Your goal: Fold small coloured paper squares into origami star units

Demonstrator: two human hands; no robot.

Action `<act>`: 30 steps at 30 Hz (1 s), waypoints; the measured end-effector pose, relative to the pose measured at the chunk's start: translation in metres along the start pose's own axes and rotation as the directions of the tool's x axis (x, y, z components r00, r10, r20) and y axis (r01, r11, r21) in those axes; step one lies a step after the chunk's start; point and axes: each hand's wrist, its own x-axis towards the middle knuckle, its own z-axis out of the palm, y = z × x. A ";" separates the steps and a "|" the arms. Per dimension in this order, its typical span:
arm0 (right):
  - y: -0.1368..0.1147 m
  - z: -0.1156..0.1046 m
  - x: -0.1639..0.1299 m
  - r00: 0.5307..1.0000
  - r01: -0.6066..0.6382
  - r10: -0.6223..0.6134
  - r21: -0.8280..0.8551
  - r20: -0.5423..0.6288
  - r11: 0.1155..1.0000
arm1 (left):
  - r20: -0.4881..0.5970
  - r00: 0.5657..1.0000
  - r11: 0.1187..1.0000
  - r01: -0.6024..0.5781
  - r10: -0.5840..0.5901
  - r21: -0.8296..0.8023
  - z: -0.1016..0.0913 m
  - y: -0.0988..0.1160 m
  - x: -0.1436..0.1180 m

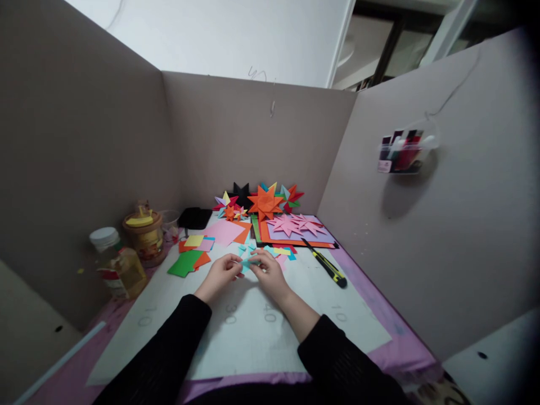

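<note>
Left hand: the left hand (220, 274) rests low over the table, its fingers drawn together and pinched on the left end of a small light blue paper piece (250, 262).
Right hand: the right hand (270, 274) meets it from the other side, its grip closed on the right end of the same piece, fingertips of both hands nearly touching.
Blue paper piece: held between the two hands just above the white cutting mat (253, 332), near the mat's far edge; its exact fold cannot be made out.
Sleeves: both forearms wear black sleeves (177, 343).
Loose scraps: small light blue bits (270, 249) lie just beyond the hands on the mat.
Paper squares: a green square (184, 263), an orange one and a yellow one (193, 241) lie to the left of the hands; a pink sheet (223, 232) lies farther back.
Knife: a yellow and black utility knife (324, 263) lies to the right of the hands, slanted across the mat's edge.
Paper stars: an orange star (265, 203), a black star (241, 192) and two pink stars (297, 224) sit at the back of the table, the pink ones on stacked sheets.
Jars: a white-capped bottle (116, 264) and a yellow-lidded jar (143, 233) stand at the left, close together.
Walls: cardboard panels (84, 140) enclose the table on three sides; a clear holder (405, 151) hangs on the right panel.
</note>
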 end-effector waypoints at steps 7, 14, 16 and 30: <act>0.006 0.001 0.001 0.999 -0.029 0.029 0.003 0.028 1.000 | -0.042 0.998 0.995 0.052 -0.056 -0.089 0.002 0.004 0.000; 0.004 -0.001 0.001 0.999 0.041 -0.042 0.055 0.014 0.998 | 0.029 0.998 0.997 -0.064 0.063 0.033 0.004 0.002 -0.002; 0.003 -0.003 0.002 1.000 0.021 -0.022 0.099 0.011 0.995 | -0.030 0.995 0.992 -0.094 0.097 0.084 0.002 0.000 -0.001; 0.007 0.006 0.002 0.941 -0.333 0.330 0.341 0.068 0.879 | 0.098 0.973 0.899 -0.229 0.207 0.374 0.004 -0.001 -0.005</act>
